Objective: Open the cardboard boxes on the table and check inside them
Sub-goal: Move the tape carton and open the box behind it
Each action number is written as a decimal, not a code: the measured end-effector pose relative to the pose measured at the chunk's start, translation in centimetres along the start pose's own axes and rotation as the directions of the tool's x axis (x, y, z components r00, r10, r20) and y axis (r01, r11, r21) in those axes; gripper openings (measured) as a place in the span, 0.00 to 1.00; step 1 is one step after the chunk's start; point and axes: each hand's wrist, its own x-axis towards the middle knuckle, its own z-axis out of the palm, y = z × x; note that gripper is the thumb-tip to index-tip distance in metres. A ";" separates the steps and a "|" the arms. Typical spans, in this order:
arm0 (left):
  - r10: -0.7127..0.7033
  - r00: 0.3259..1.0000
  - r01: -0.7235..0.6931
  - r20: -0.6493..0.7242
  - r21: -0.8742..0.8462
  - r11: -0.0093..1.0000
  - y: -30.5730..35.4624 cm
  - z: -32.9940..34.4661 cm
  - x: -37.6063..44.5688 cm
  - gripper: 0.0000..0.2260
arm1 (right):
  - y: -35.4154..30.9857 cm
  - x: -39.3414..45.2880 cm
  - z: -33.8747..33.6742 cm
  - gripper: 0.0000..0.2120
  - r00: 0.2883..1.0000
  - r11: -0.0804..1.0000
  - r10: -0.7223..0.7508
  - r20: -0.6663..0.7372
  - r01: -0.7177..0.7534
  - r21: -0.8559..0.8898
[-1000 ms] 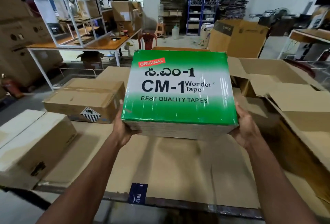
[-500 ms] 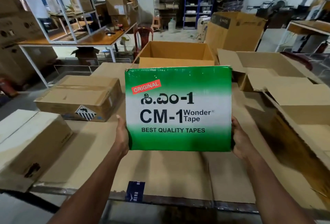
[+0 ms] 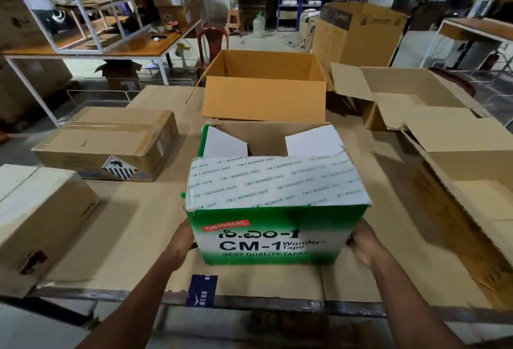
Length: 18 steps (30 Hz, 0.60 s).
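While sheets of flattened brown corrugated cardboard cover the table (image 3: 133,226), several boxes sit on that matte, creased surface. Largest, at the right edge, is a big plain carton (image 3: 469,182) with its stiff flaps splayed wide. Beyond it lies a second opened carton (image 3: 399,98) with ragged flap edges, and at the far middle stands a clean, square-cornered open box (image 3: 263,98) with a smooth orange-tan wall. On the left rest two closed rectangular cartons: one taped along its top seam and bearing a striped diamond label (image 3: 108,143), the other pale on top and scuffed at the near corner (image 3: 41,221).

Front and centre is the glossy green-and-white tape box (image 3: 274,207), printed "CM-1 Wonder Tape". Its near flap, wrapped in white printed tape with torn edges, lies folded over, while white side flaps stand up over a brown interior. Whether it rests on the table or is held just above cannot be told. The left hand (image 3: 181,240) presses its left side and the right hand (image 3: 363,243) grips the right lower corner, fingers hidden behind the box.
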 end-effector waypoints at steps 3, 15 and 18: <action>0.075 0.996 -0.075 -0.056 -0.001 0.997 2.1 -1.5 1.0 0.14 | -0.5 0.3 -0.8 0.13 0.997 1.000 -0.014 -0.077 0.013 -0.015; 0.368 0.924 -0.372 -0.102 -0.028 0.928 12.9 -1.6 -0.1 0.08 | -11.6 -1.0 -0.4 0.09 0.926 0.931 -0.363 -0.103 0.355 -0.091; 0.390 0.915 -0.394 -0.105 -0.021 0.919 13.8 -1.6 -0.8 0.08 | -12.6 -1.4 0.2 0.11 0.908 0.902 -0.393 -0.143 0.350 -0.253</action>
